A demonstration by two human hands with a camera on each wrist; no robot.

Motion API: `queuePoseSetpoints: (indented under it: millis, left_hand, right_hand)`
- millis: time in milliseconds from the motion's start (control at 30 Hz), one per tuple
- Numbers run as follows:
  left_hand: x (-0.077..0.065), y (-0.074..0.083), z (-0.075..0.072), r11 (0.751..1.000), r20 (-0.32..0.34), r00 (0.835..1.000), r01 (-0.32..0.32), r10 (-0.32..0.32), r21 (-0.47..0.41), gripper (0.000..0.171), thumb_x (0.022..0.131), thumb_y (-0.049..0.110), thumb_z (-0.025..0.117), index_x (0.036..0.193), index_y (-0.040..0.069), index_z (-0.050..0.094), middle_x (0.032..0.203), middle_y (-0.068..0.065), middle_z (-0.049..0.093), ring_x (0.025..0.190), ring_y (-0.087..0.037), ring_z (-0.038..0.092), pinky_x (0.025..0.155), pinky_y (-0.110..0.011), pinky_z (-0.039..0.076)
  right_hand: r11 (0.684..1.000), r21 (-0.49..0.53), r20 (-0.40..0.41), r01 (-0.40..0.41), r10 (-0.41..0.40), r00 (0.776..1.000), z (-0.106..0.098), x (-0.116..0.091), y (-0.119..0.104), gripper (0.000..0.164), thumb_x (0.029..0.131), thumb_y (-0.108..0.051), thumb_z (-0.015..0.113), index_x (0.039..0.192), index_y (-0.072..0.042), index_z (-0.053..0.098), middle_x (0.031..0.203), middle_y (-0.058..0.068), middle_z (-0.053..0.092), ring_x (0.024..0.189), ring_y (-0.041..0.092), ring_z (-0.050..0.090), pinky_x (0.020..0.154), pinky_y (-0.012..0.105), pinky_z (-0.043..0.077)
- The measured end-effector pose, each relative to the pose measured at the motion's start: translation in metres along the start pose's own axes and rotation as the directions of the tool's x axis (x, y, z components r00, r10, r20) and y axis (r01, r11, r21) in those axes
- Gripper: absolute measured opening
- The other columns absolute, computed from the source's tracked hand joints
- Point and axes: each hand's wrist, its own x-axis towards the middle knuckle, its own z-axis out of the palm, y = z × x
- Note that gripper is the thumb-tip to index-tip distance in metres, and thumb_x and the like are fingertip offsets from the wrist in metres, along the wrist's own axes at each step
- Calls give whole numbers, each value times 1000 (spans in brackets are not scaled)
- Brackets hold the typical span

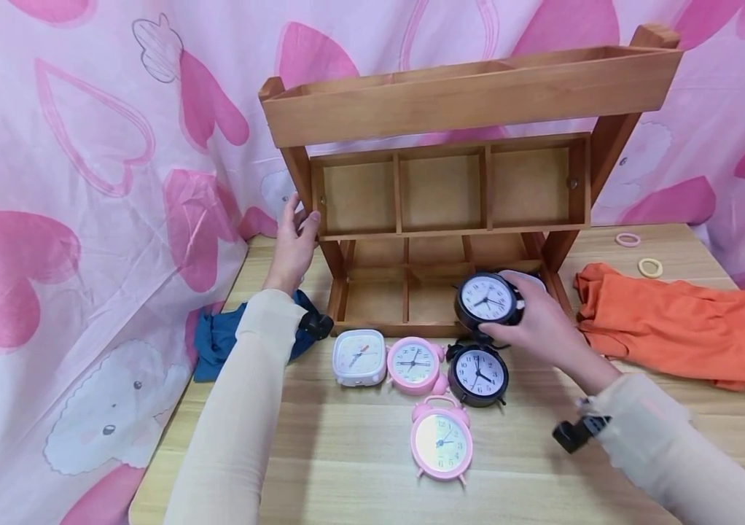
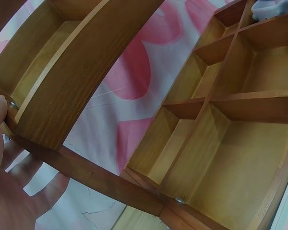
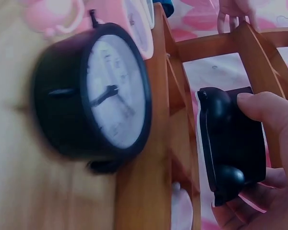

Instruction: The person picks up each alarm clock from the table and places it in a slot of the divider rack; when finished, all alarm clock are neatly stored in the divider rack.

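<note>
My right hand (image 1: 536,317) holds a black twin-bell alarm clock (image 1: 487,297) by its side, in front of the lower right compartment of a tiered wooden shelf (image 1: 471,109). The right wrist view shows my thumb and fingers around the held clock's black body (image 3: 245,139). My left hand (image 1: 295,244) grips the shelf's left side post, thumb on one side and fingers on the other. Just below the held clock, a second black alarm clock (image 1: 478,375) stands on the table. Behind my right hand, a pale clock (image 1: 528,279) in the lower right compartment is mostly hidden.
A white square clock (image 1: 359,357) and a pink clock (image 1: 414,364) stand along the shelf's front. Another pink clock (image 1: 441,443) is nearer. Orange cloth (image 1: 687,324) and two rings lie right; blue cloth (image 1: 215,343) lies left. A heart-patterned curtain (image 1: 103,146) hangs behind.
</note>
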Motion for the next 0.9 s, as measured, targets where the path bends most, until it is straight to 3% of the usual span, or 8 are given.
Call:
queuePoseSetpoints:
  millis: [233, 433, 567, 900]
  left_hand:
    - [-15, 20, -1, 1000, 12, 999, 31, -31, -7, 63, 105, 34, 45, 158, 35, 10, 164, -1, 22, 149, -23, 29, 117, -41, 36]
    - [-16, 24, -1, 999, 26, 1000, -6, 7, -37, 61, 105, 29, 44, 158, 29, 13, 163, -6, 26, 148, -26, 32, 116, -44, 36]
    - [-11, 21, -1, 997, 36, 998, -40, 42, -67, 60, 106, 26, 44, 158, 26, 15, 161, -11, 28, 146, -28, 34, 116, -48, 36]
    - [-10, 20, -1, 999, 33, 999, -28, 29, -44, 60, 106, 26, 45, 158, 27, 14, 162, -10, 28, 146, -28, 34, 115, -47, 37]
  right_hand:
    - [998, 3, 99, -63, 62, 993, 20, 40, -16, 88, 80, -34, 81, 148, -1, 34, 145, 25, 44, 129, 43, 46, 108, 63, 38]
    - [997, -15, 111, -70, 71, 991, 36, 63, -17, 87, 79, -32, 82, 147, 0, 35, 143, 25, 46, 127, 42, 48, 108, 60, 40]
    - [997, -46, 112, -62, 67, 992, 43, 73, -16, 89, 78, -30, 83, 146, 2, 35, 141, 27, 48, 126, 44, 50, 109, 58, 40]
    - [990, -133, 150, -41, 61, 987, 59, 84, -17, 86, 76, -27, 85, 143, 0, 39, 137, 27, 51, 124, 45, 51, 107, 61, 39]
